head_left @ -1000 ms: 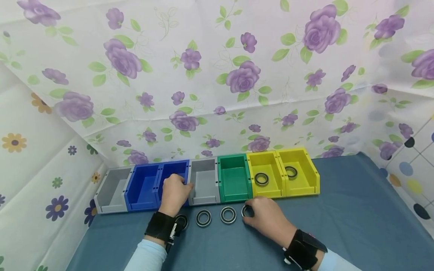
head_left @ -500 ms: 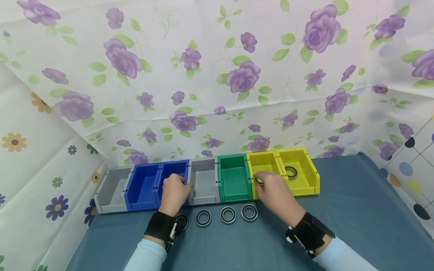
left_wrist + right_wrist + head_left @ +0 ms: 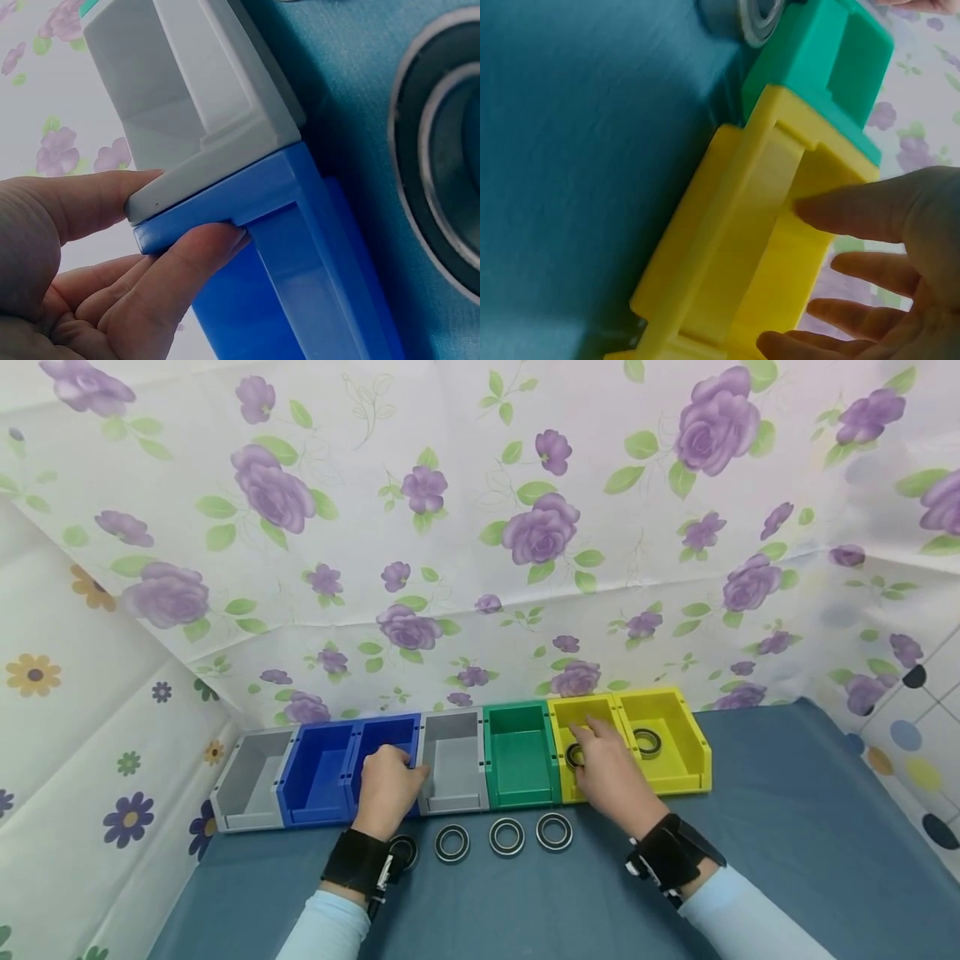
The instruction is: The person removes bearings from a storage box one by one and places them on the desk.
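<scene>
My left hand [image 3: 386,785] pinches the adjoining walls of a blue bin [image 3: 277,225] and a grey bin [image 3: 225,97], seen close up in the left wrist view. With fingers spread, my right hand [image 3: 611,768] reaches over the left yellow bin [image 3: 727,225]; nothing is between its fingers. A ball bearing [image 3: 573,756] inside that bin is partly covered by this hand in the head view. Another bearing [image 3: 647,742] lies in the right yellow bin [image 3: 678,752].
Several bearings [image 3: 507,837] lie in a row before the bins on the blue tablecloth [image 3: 525,910]; the leftmost bearing [image 3: 406,852] is partly behind my left wrist strap. A green bin [image 3: 519,756], another blue bin [image 3: 315,777] and another grey bin [image 3: 255,781] complete the line, backed by a floral curtain [image 3: 465,568].
My right hand has moved from the rightmost bearing on the table up to the left yellow bin, and its fingers have spread apart. My left hand has stayed where it was.
</scene>
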`<state>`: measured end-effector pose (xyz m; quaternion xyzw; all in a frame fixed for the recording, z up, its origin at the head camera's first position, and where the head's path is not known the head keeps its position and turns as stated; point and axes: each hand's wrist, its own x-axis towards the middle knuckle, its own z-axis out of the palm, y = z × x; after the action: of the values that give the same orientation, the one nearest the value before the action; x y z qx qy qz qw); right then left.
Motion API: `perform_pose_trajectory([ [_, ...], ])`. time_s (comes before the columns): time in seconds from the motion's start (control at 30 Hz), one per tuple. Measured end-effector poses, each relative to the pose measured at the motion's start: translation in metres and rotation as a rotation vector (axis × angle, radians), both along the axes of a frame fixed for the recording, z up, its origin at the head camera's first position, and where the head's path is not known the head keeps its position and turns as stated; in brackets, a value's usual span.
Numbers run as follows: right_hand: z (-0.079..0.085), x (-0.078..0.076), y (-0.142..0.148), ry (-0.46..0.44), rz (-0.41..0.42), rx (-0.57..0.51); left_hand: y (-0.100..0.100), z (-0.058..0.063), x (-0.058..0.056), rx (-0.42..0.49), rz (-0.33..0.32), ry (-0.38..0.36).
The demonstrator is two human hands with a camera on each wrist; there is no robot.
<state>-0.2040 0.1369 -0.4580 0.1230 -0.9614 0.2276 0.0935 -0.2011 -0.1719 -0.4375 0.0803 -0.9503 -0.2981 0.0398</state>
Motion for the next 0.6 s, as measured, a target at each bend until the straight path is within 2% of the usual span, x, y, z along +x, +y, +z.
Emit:
perform_pose_trajectory([
  [0.2, -0.006, -0.008, -0.002, -0.067, 0.005, 0.083, 0.000, 0.000, 0.000, 0.001, -0.012, 0.008],
  [0.4, -0.013, -0.013, -0.008, -0.149, -0.051, 0.097, 0.000, -0.001, -0.001, -0.009, -0.016, 0.017],
  [0.6, -0.017, -0.017, -0.014, -0.194, -0.095, 0.131, -0.001, -0.002, 0.000, -0.011, -0.014, 0.029],
])
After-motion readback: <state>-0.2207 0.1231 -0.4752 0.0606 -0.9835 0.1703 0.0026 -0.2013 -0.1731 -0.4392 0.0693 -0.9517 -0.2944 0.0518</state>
